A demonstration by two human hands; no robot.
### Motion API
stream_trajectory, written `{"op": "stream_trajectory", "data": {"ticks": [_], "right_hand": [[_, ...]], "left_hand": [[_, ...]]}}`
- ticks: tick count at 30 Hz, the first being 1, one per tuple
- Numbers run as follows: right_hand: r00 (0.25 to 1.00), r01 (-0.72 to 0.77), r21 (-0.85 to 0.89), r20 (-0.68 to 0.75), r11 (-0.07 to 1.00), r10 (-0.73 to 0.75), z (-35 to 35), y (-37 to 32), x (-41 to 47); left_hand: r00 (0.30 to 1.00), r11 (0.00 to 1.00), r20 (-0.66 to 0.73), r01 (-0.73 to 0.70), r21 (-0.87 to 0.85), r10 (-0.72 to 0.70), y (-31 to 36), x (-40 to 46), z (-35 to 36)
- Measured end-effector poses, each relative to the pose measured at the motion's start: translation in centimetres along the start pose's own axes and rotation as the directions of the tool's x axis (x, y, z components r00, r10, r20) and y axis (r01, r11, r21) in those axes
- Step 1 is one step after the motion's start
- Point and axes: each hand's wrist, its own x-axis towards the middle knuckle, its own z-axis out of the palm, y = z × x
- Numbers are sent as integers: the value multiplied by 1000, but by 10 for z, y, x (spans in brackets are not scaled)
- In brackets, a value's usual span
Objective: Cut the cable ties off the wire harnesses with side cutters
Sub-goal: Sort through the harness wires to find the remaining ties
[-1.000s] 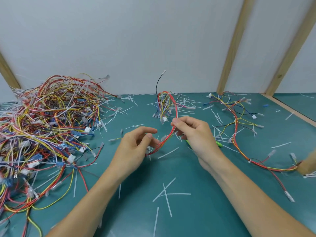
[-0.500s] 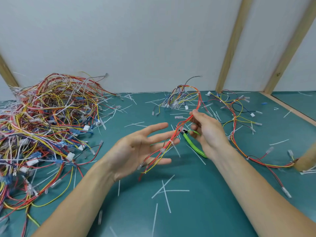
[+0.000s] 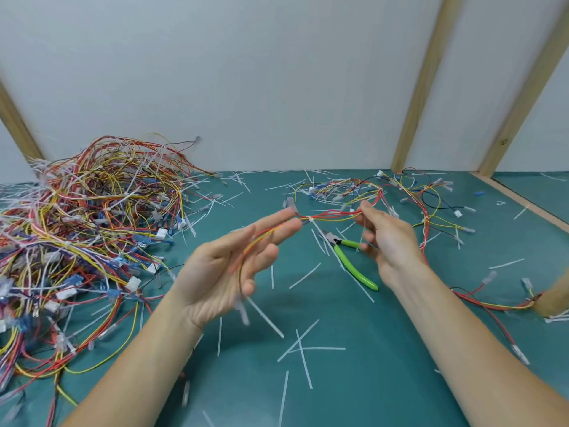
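A red, yellow and orange wire harness (image 3: 334,214) is stretched level between my two hands above the green mat (image 3: 385,380). A white cable tie (image 3: 311,218) binds it midway between them. My left hand (image 3: 234,266) is palm up with straight fingers, and the harness end lies across the palm and between the fingertips. My right hand (image 3: 388,241) pinches the harness between thumb and forefinger. Its lower fingers also hold one handle of the green side cutters (image 3: 354,261), whose jaws point up-left below the tie.
A big tangled pile of harnesses (image 3: 92,226) fills the left side. More loose harnesses (image 3: 428,217) lie at the back right. Cut white tie scraps (image 3: 303,359) litter the mat. A tan object (image 3: 554,297) sits at the right edge, and wooden posts (image 3: 415,87) stand against the white wall.
My left hand has opened from a pinch to a flat palm. My right hand moved right, pulling the harness out level, and its far loop dropped to the mat.
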Motion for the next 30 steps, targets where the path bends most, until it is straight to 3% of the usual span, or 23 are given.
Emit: {"op": "stream_trajectory", "data": {"ticks": [1,3,5,7,9,14,16,17,18,19,20,21,22,24,26,27,28,30], "right_hand": [[1000,-4,-2,-12,1000,4,-1,0,1],[999,-15,5,-35,1000,15,-3,0,2],[998,-20,29,-54,999,21,-5,-1,4],[998,-17,53,-61,998,20,-6,-2,5],[998,-16,70,-67,997,20,-7,-3,5],[996,-30,89,-86,996,38,-9,-5,4],[996,-36,88,-81,995,43,-8,-6,4],[997,-36,74,-72,997,42,-8,-5,4],[998,-37,50,-53,998,39,-8,-4,3],[999,-36,20,-19,999,37,-7,-3,2],[999,-35,-20,27,999,35,-5,-2,0],[996,-27,-68,83,997,32,-2,0,-2],[990,-8,-123,140,992,25,1,3,-5],[973,60,-221,229,973,-8,5,9,-9],[962,148,-280,264,949,-72,8,11,-12],[957,187,-290,271,939,-107,8,10,-12],[950,216,-289,282,932,-133,8,8,-11],[935,256,-280,314,925,-163,5,3,-11]], "left_hand": [[999,1000,-27,-27,-9,27,1,0,1],[961,989,-244,-110,100,132,2,4,-2],[838,956,-477,-160,247,264,5,8,-6],[708,945,-633,-164,282,311,8,9,-8],[649,957,-705,-153,248,287,9,9,-8],[627,959,-726,-202,200,284,10,7,-9],[520,925,-767,-155,348,376,8,9,-12],[413,861,-775,-48,507,479,6,10,-15],[291,729,-726,122,674,623,4,11,-17],[205,533,-599,299,792,774,1,10,-17],[204,318,-431,421,849,879,-1,10,-18],[260,141,-287,465,874,922,-3,10,-18],[348,32,-209,451,892,914,-6,10,-18],[546,-118,-177,461,879,819,-16,12,-22],[697,-367,-177,555,746,695,-25,13,-30],[724,-438,-180,575,691,666,-27,13,-32],[720,-444,-186,588,676,669,-25,12,-33],[680,-383,-194,599,703,707,-20,10,-32]]}}
